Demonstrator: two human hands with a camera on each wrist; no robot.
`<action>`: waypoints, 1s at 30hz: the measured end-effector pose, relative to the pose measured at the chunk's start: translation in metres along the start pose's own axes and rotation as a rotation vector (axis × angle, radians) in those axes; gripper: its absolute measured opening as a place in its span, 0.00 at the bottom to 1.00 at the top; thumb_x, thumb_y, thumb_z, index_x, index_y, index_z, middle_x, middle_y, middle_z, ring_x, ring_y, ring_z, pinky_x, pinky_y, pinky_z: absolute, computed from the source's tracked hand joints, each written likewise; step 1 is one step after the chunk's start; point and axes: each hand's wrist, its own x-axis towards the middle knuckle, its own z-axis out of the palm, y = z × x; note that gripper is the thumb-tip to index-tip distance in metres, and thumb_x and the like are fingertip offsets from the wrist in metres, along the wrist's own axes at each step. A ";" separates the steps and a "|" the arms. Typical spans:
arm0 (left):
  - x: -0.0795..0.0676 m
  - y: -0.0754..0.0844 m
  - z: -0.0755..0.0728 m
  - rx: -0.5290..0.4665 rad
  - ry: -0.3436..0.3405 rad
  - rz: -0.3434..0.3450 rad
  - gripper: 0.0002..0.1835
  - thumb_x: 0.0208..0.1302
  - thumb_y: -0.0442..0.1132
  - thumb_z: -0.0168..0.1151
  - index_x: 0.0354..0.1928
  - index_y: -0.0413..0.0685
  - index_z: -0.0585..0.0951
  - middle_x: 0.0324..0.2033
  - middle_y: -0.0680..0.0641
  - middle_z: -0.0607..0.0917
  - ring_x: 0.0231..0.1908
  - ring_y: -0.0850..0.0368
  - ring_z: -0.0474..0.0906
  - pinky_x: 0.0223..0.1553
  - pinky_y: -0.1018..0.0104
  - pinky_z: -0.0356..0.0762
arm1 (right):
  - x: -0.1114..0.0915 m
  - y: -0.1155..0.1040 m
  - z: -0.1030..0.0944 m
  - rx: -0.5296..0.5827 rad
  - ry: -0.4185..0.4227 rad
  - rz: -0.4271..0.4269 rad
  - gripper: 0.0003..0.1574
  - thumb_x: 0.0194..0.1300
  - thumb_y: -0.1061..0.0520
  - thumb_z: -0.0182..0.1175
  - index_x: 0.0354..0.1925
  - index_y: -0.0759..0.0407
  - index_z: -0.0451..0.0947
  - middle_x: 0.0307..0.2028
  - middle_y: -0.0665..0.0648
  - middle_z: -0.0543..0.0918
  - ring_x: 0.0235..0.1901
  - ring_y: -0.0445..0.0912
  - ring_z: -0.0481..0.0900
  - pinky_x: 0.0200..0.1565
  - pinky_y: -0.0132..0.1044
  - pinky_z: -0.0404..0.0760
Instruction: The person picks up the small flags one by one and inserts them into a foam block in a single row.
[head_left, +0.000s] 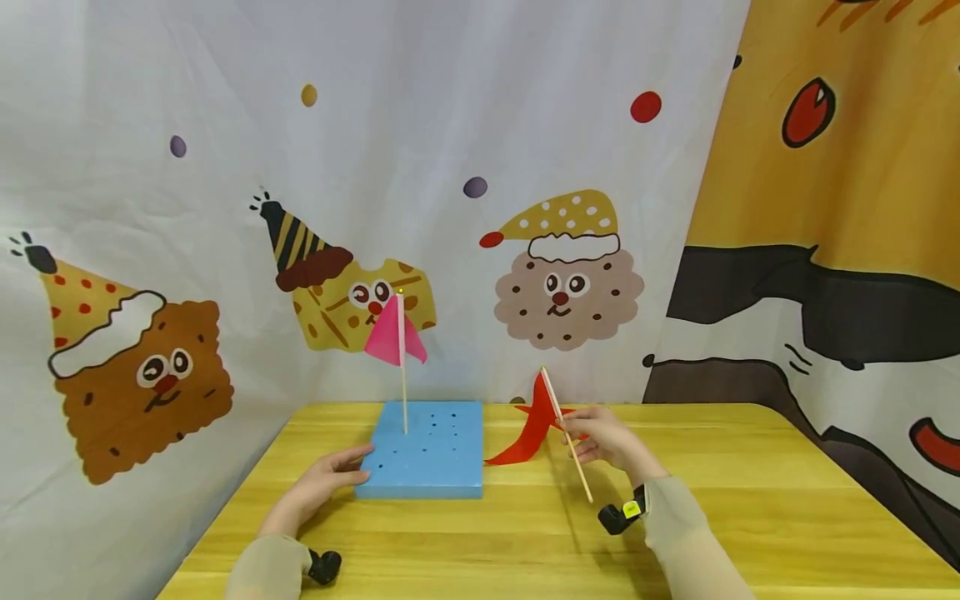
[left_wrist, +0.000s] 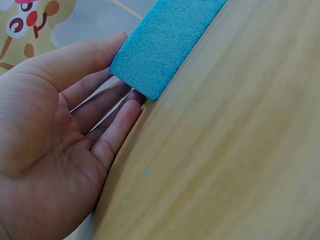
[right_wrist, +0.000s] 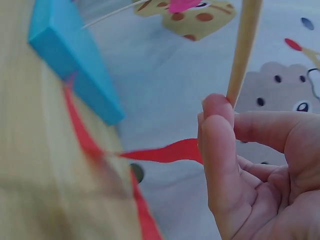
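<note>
A blue foam board (head_left: 467,467) with several small holes lies on the table. A pink flag (head_left: 385,337) on a thin stick stands upright in its left part. My left hand (head_left: 324,486) touches the board's left side near the front corner, thumb and fingertips against the edge and fingers fairly straight. To the right of the board, my right hand (head_left: 606,439) pinches the wooden stick (right_wrist: 245,47) of a red flag (head_left: 531,435) between thumb and fingers. This stick leans, its top to the upper left and its bare lower end toward me. The red cloth hangs down toward the table in folds.
The wooden table (head_left: 757,500) extends to both sides and in front of the board. Behind it hangs a white curtain (head_left: 420,108) printed with cartoon biscuits and cheese. Small blue crumbs (left_wrist: 147,171) dot the table by the left hand.
</note>
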 end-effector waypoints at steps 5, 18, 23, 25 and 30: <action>-0.002 -0.001 0.001 0.016 -0.010 0.013 0.34 0.67 0.44 0.62 0.71 0.40 0.65 0.69 0.33 0.63 0.67 0.31 0.56 0.63 0.38 0.60 | -0.006 -0.019 -0.002 0.050 -0.030 -0.041 0.29 0.72 0.58 0.54 0.61 0.79 0.65 0.31 0.58 0.82 0.18 0.45 0.82 0.26 0.34 0.83; -0.003 -0.002 0.000 -0.001 0.003 0.006 0.34 0.66 0.44 0.64 0.70 0.40 0.66 0.68 0.33 0.63 0.67 0.31 0.57 0.63 0.37 0.59 | -0.004 -0.072 0.001 0.071 -0.016 -0.117 0.28 0.72 0.58 0.55 0.63 0.73 0.64 0.32 0.60 0.81 0.18 0.45 0.81 0.26 0.35 0.83; -0.003 -0.001 0.000 -0.004 0.009 0.001 0.34 0.66 0.44 0.64 0.70 0.41 0.66 0.69 0.34 0.63 0.67 0.32 0.56 0.64 0.37 0.58 | -0.001 -0.083 0.008 0.051 -0.014 -0.141 0.31 0.71 0.60 0.54 0.67 0.71 0.61 0.33 0.63 0.81 0.16 0.44 0.80 0.25 0.34 0.83; -0.002 0.000 0.000 -0.002 0.019 -0.005 0.34 0.65 0.44 0.64 0.70 0.42 0.67 0.69 0.35 0.64 0.67 0.32 0.57 0.64 0.38 0.58 | 0.001 -0.088 0.011 0.042 -0.009 -0.143 0.30 0.71 0.60 0.54 0.67 0.70 0.61 0.33 0.63 0.81 0.16 0.45 0.80 0.25 0.34 0.83; -0.002 0.000 0.002 0.007 0.031 0.000 0.33 0.66 0.44 0.64 0.70 0.44 0.68 0.68 0.36 0.65 0.67 0.33 0.57 0.64 0.37 0.58 | 0.007 -0.095 0.024 0.024 -0.002 -0.166 0.29 0.69 0.59 0.56 0.65 0.66 0.64 0.33 0.63 0.81 0.15 0.45 0.79 0.25 0.37 0.83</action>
